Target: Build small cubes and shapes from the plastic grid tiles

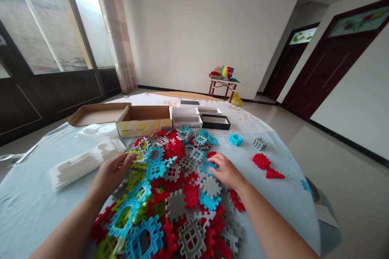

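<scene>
Most of the flat, notch-edged plastic pieces in red, grey, sky blue and lime green (176,205) lie loose in one mixed heap, running from the near edge of the round table with a pale blue cloth (279,218) up towards the open cardboard box with yellow-and-white printed sides (144,125). Only a little stands apart: between the heap and the table's right edge sit a chunky sky-blue plastic bundle (236,139), a grey notched plastic block (259,143), a rounded red plastic cluster (261,161) and, just beside it, a red triangular plastic piece (275,174). Judging by this, the handling seems at an early stage, with a few pieces joined or set aside and the bulk left over. Both forearms reach in from the near edge, one on each side of the heap, with palms turned down and inward. The left hand (114,170) is at the heap's left side, its fingertips bunched near a lime-green piece (139,162); whether they pinch it, I cannot tell. The right hand (227,172) is at the opposite side, thumb and fingers curved around part of a sky-blue frame piece (208,167); contact looks likely, but a firm hold cannot be confirmed.
</scene>
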`<action>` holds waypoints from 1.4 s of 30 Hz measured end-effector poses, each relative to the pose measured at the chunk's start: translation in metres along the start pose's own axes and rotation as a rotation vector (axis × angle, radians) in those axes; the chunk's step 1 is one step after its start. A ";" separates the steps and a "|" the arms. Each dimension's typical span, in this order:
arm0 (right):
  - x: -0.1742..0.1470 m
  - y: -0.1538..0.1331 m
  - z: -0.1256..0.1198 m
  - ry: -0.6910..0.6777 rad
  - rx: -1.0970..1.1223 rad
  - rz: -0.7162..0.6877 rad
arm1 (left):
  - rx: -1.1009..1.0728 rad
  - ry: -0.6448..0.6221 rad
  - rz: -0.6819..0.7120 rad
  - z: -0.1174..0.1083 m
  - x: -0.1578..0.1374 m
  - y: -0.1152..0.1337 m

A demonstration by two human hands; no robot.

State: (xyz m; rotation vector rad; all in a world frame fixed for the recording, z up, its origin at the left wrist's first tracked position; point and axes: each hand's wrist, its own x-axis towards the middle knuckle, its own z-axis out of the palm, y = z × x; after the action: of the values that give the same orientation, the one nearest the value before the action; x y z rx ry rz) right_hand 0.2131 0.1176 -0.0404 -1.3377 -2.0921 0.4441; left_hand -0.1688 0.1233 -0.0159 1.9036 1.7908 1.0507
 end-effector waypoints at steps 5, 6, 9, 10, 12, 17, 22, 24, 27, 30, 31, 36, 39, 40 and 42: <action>0.001 -0.001 -0.001 0.013 0.006 0.001 | -0.008 -0.007 0.008 0.000 -0.001 0.003; 0.001 -0.002 -0.001 0.013 0.006 0.003 | -0.013 -0.008 0.008 0.000 -0.001 0.003; 0.001 -0.005 -0.002 0.008 0.007 0.011 | -0.029 -0.012 -0.001 0.001 -0.002 0.005; 0.001 -0.006 -0.002 0.006 0.007 0.013 | -0.035 -0.017 -0.003 0.001 -0.003 0.006; 0.000 -0.007 -0.002 0.001 0.008 0.016 | -0.049 -0.031 0.000 0.002 -0.003 0.008; 0.000 -0.010 -0.002 0.003 0.007 0.007 | -0.081 -0.100 0.049 0.006 -0.005 0.016; 0.002 -0.008 -0.002 0.004 -0.001 -0.008 | -0.098 -0.160 0.072 0.005 -0.006 0.019; 0.002 -0.008 -0.002 0.013 0.001 -0.006 | -0.099 -0.167 0.077 0.005 -0.006 0.019; 0.005 -0.011 -0.003 0.046 -0.019 -0.013 | -0.081 -0.155 0.080 0.007 -0.005 0.017; 0.009 -0.017 -0.004 0.071 -0.069 -0.051 | -0.039 -0.155 0.101 0.012 -0.004 0.014; 0.011 -0.019 -0.004 0.073 -0.083 -0.069 | -0.020 -0.157 0.110 0.013 -0.004 0.013; 0.025 -0.017 -0.004 0.104 -0.136 -0.126 | 0.065 -0.143 0.157 0.017 -0.003 0.011; 0.037 -0.006 -0.004 0.160 -0.178 -0.079 | 0.088 -0.131 0.189 0.017 -0.002 0.011; 0.042 -0.003 -0.005 0.178 -0.196 -0.060 | 0.092 -0.127 0.199 0.017 -0.001 0.011; 0.051 0.004 -0.005 0.198 -0.231 -0.031 | 0.097 -0.112 0.217 0.018 0.000 0.010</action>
State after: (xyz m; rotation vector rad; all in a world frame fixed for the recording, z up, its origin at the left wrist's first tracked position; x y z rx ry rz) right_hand 0.2033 0.1653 -0.0227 -1.4135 -2.0405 0.0528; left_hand -0.1491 0.1263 -0.0213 2.2098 1.6288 0.9177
